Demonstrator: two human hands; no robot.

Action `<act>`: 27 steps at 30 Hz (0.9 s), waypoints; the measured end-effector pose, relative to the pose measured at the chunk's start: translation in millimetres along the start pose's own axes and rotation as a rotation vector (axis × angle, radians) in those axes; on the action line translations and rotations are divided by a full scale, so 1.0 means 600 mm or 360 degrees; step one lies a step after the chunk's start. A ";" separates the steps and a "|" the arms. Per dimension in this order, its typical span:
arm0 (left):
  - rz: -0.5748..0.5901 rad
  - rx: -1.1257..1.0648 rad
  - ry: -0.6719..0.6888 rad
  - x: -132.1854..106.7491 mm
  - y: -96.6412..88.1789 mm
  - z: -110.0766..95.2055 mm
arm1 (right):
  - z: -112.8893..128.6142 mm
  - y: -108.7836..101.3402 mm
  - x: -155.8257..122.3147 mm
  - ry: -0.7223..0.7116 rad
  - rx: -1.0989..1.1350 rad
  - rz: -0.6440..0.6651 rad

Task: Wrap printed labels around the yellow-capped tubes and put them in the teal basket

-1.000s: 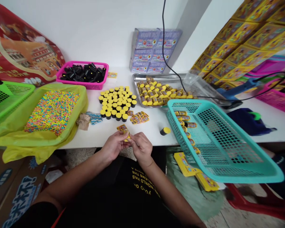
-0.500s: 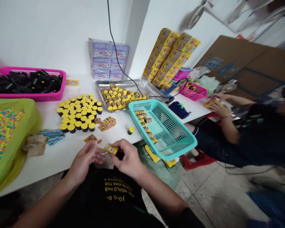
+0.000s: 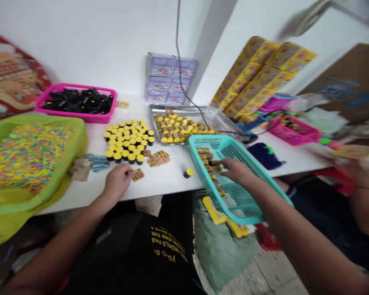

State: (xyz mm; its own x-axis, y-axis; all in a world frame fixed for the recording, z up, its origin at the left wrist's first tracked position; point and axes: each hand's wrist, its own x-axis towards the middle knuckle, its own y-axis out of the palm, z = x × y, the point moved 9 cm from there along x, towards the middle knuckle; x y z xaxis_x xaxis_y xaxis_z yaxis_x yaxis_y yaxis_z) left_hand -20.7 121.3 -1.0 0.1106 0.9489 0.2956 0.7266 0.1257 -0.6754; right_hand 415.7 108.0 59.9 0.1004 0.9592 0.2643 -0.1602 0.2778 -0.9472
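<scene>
My left hand [image 3: 119, 180] is over the white table's front edge, thumb and fingertips pinched at the edge of a yellow-orange printed label [image 3: 138, 175]. My right hand [image 3: 238, 170] reaches into the teal basket [image 3: 242, 215], its fingers closed around a small labelled canister [image 3: 217, 168]. More labelled canisters [image 3: 206, 156] lie in a row along the basket's left side. Between my hands a single black canister with a yellow lid [image 3: 188, 173] stands on the table. A small pile of labels [image 3: 158, 158] lies near a group of yellow-lidded black canisters [image 3: 127, 143].
A metal tray [image 3: 153, 107] of labelled canisters sits behind. At left are a pink basket [image 3: 106, 119] of black parts and a green-lined tub [image 3: 83, 133] of colourful bits. Stacked yellow boxes [image 3: 258, 78] stand at back right. Another person sits at right, partly visible.
My right hand has carried a labelled canister from in front of me into the teal basket. My left hand has moved forward to the label on the table. The view has turned left.
</scene>
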 end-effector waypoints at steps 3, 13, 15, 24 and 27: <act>-0.0087 0.0219 -0.0105 0.001 -0.034 0.028 | 0.026 -0.023 -0.023 0.0025 0.0258 -0.0001; 0.0170 0.0991 -0.0425 0.013 -0.110 0.151 | 0.361 -0.018 -0.224 -0.0883 0.0951 -0.0101; 0.0236 0.1026 -0.0373 0.018 -0.107 0.152 | 0.377 0.038 -0.216 -0.0828 0.1020 -0.0037; 0.0291 0.0898 -0.0085 -0.013 -0.018 0.025 | 0.370 0.146 -0.152 -0.0405 0.1132 -0.0114; 0.0389 0.0759 -0.0059 -0.002 0.026 0.020 | 0.378 0.165 -0.135 -0.0365 0.1145 -0.0072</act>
State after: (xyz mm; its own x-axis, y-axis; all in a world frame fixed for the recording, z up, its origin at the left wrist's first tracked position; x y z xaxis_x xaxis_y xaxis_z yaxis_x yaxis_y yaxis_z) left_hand -17.5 125.8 -19.7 0.2079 0.9754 0.0733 0.2931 0.0094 -0.9560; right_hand 168.9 69.9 -14.2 -0.0719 0.9111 0.4058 -0.7700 0.2079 -0.6033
